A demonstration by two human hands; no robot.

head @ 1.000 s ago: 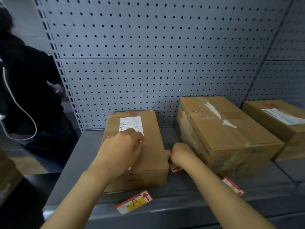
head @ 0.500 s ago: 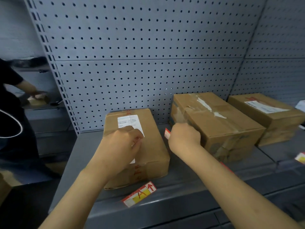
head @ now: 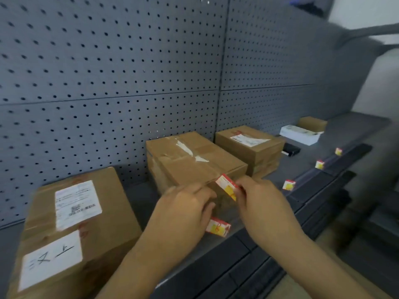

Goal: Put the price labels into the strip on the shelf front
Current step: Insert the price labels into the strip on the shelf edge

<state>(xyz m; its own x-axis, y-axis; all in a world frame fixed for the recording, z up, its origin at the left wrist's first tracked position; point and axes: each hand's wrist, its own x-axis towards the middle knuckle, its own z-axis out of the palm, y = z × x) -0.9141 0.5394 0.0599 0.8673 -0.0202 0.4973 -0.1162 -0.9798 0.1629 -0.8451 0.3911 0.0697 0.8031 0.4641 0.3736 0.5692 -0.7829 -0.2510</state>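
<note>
My right hand (head: 262, 203) pinches a small red, white and yellow price label (head: 227, 188) in front of the middle cardboard box (head: 194, 162). Just left of the label is my left hand (head: 183, 212), its fingers curled and reaching toward it; whether they touch it is unclear. A second label (head: 218, 227) lies on the grey shelf (head: 138, 197) below my hands, partly hidden by the left hand. Three more labels (head: 288, 184) (head: 319, 164) (head: 338, 151) stand along the dark shelf-front strip (head: 313, 197) to the right.
A taped box with white stickers (head: 71, 225) stands at the left. Another box (head: 250, 145) sits right of the middle one, with a white packet (head: 300, 133) and a small box (head: 313, 123) further along. Grey pegboard (head: 108, 72) backs the shelf.
The view swung right. My left hand left the left box and came beside my right hand. The right hand lifted the label from between the boxes to the front of the middle box.
</note>
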